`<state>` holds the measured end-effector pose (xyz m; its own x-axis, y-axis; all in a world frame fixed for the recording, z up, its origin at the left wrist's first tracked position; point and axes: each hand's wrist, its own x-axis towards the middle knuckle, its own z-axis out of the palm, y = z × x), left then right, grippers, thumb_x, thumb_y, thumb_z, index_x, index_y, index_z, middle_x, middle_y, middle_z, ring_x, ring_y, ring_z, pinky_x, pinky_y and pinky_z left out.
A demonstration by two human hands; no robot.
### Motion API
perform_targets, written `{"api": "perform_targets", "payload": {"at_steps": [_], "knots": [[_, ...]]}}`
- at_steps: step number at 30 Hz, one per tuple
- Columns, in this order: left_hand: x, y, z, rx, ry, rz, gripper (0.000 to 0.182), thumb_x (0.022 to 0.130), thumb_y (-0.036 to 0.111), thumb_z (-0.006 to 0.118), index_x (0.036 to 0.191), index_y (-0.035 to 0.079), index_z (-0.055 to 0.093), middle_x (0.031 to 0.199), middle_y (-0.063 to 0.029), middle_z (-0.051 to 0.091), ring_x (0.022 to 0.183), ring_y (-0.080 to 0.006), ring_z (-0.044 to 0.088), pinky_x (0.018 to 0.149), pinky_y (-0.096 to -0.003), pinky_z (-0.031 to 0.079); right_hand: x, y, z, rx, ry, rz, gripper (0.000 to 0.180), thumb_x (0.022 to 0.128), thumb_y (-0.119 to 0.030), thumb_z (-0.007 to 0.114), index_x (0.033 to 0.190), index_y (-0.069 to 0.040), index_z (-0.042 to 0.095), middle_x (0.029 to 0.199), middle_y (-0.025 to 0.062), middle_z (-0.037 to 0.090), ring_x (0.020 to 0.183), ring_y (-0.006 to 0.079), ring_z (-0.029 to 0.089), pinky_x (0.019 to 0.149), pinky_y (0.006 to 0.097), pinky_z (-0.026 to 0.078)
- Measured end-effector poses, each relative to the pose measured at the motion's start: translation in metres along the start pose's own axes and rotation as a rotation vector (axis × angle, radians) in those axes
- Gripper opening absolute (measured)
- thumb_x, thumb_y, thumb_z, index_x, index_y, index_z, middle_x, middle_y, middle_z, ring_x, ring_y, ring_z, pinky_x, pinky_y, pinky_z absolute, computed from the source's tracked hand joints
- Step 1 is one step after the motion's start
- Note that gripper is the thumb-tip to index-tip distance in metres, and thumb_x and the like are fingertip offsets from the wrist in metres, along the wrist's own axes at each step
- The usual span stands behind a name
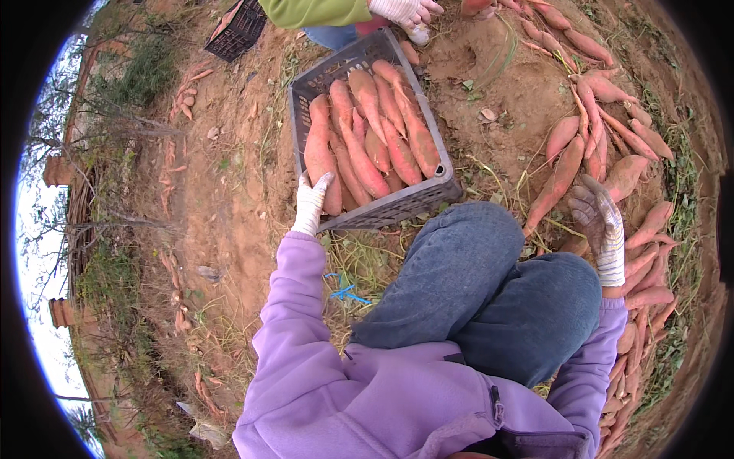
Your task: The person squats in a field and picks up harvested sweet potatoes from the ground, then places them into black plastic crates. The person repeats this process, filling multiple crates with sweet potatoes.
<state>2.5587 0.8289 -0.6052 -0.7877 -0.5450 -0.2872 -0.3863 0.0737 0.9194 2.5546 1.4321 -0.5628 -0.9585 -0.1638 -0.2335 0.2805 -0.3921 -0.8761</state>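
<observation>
A dark plastic crate (373,213) stands on the soil before me, with several sweet potatoes (367,155) lying lengthwise in it. At its near left corner, my left hand (313,198), in a white knit glove, is on the lower end of a large sweet potato (319,143) inside the crate. My right hand (596,215), in a soiled striped glove, is beside my right knee, over the heap of sweet potatoes (625,172). Its fingers are bent near a long sweet potato (556,181); whether they touch one is unclear.
Another person's gloved hand (401,10) and green sleeve (321,11) are beyond the crate. A second black crate (238,34) stands at the upper left. Sweet potatoes run in a long row down the right. Blue twine (346,292) lies on vines left of my knees.
</observation>
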Motion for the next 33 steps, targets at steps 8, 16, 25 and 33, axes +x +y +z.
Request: {"api": "perform_targets", "payload": {"at_steps": [8,16,25,33], "knots": [[0.044,0.01,-0.021,1.025,-0.32,-0.155,0.086,0.089,0.056,0.068,0.141,-0.01,0.047,0.126,-0.0315,0.064,0.119,-0.0416,0.063,0.102,-0.0426,0.049,-0.032,0.008,-0.011,-0.052,0.097,0.05,0.06,0.102,-0.037,0.059,0.146,0.001,0.047,0.125,0.0115,0.066,0.107,0.0198,0.066,0.091,0.0298,0.053],[0.049,-0.007,0.012,0.768,-0.072,0.345,0.102,0.08,0.032,0.084,0.157,0.001,0.025,0.141,-0.0276,0.053,0.129,-0.0371,0.055,0.11,-0.0387,0.043,-0.049,0.024,-0.023,-0.018,0.217,0.07,0.059,0.101,-0.036,0.06,0.145,0.001,0.048,0.122,0.0122,0.067,0.104,0.0192,0.068,0.091,0.0299,0.054],[0.068,0.073,0.071,0.117,-0.22,0.24,0.087,0.089,0.029,0.074,0.158,0.002,0.029,0.141,-0.0206,0.054,0.12,-0.0274,0.057,0.103,-0.0342,0.047,-0.051,0.026,-0.026,-0.026,0.244,0.102,0.056,0.1,-0.035,0.061,0.142,0.002,0.05,0.121,0.0121,0.068,0.104,0.0195,0.068,0.09,0.0289,0.053],[0.048,0.022,0.157,0.539,-0.295,0.359,0.068,0.103,0.036,0.054,0.158,0.005,0.029,0.138,-0.0342,0.054,0.128,-0.0468,0.054,0.11,-0.0419,0.041,-0.083,0.038,-0.032,0.032,0.354,0.143,0.056,0.1,-0.035,0.06,0.141,0.002,0.051,0.12,0.0123,0.068,0.103,0.0199,0.068,0.089,0.0295,0.053]]}}
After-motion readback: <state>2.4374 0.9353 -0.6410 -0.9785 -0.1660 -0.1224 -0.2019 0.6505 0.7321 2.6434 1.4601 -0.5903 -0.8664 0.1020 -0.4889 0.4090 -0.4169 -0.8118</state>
